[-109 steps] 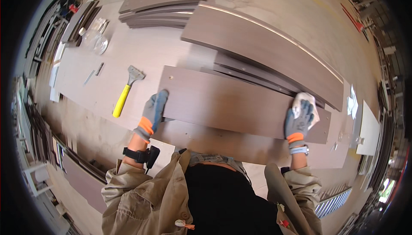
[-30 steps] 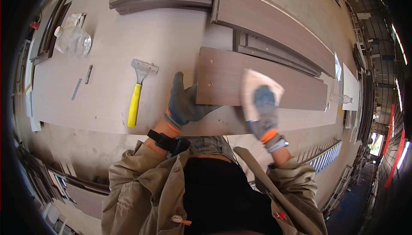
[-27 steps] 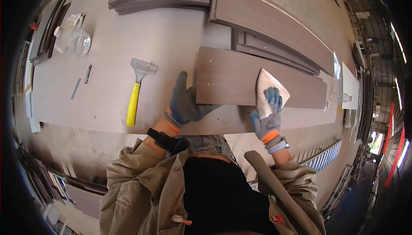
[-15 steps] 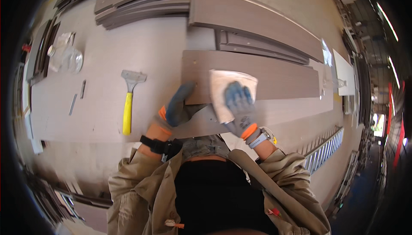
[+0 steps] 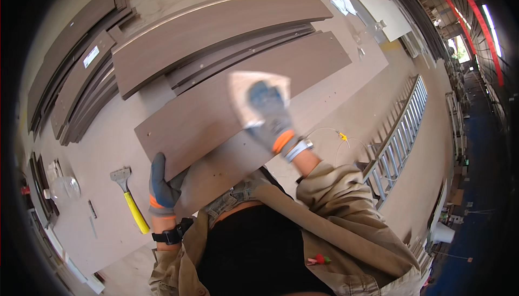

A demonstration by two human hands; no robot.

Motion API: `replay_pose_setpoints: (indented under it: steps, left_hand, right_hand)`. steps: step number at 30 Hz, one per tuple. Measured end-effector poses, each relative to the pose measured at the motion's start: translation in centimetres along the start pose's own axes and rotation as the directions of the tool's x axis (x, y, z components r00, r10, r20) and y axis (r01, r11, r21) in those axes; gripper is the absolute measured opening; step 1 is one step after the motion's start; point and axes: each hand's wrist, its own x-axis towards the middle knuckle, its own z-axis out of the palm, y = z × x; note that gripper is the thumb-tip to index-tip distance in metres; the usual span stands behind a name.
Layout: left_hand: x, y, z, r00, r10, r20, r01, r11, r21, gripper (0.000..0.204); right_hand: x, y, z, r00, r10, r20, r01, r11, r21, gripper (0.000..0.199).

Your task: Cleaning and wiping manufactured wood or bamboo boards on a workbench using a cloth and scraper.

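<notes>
A long grey-brown board lies slantwise before me on the work table. At its near left corner my left hand, in a grey-blue glove with an orange cuff, grips the edge, thumb on top and fingers below. My right hand, gloved alike, presses a pale folded cloth onto the middle of the board's upper face. Motion blurs that hand and the cloth somewhat. A scraper with a yellow handle lies to the left of my left hand.
More boards are stacked beyond and at the far left. A clear plastic bottle and small metal pieces lie left. A ladder stands or lies at right, near a thin cable with a yellow fitting. White paper sits far right.
The view has turned, so the board now slants up to the right. My left hand has come to grip the board's near left corner. The cloth is farther from that corner under my right hand.
</notes>
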Motion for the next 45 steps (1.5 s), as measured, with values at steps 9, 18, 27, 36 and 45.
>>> replay_pose_setpoints:
  steps: [9,18,27,36,45]
  left_hand:
    - [-0.4,-0.8,-3.1,0.983,0.141,-0.116,-0.112,0.968,0.226,0.043]
    - [3.0,1.5,-1.5,0.743,0.542,-0.392,0.136,0.452,0.882,0.046]
    - [4.2,1.1,-1.9,0.666,0.625,-0.407,0.072,0.490,0.869,0.056]
    - [3.9,2.0,-8.2,0.572,0.675,-0.466,0.379,0.287,0.880,0.065]
    - [11.1,-7.0,22.9,0.894,0.259,0.365,-0.109,-0.664,0.739,0.097]
  right_hand:
    - [0.3,18.6,1.6,0.846,0.504,0.175,-0.516,0.856,0.028,0.059]
    - [0.7,2.7,-2.0,0.890,-0.413,-0.191,0.426,0.609,0.669,0.058]
    - [1.6,32.6,7.3,0.910,0.413,-0.029,-0.396,0.890,0.225,0.059]
    - [-4.4,42.2,4.4,0.723,0.584,0.369,0.018,-0.549,0.836,0.059]
    - [-2.1,31.9,4.2,0.961,0.278,0.017,-0.261,0.878,0.401,0.053]
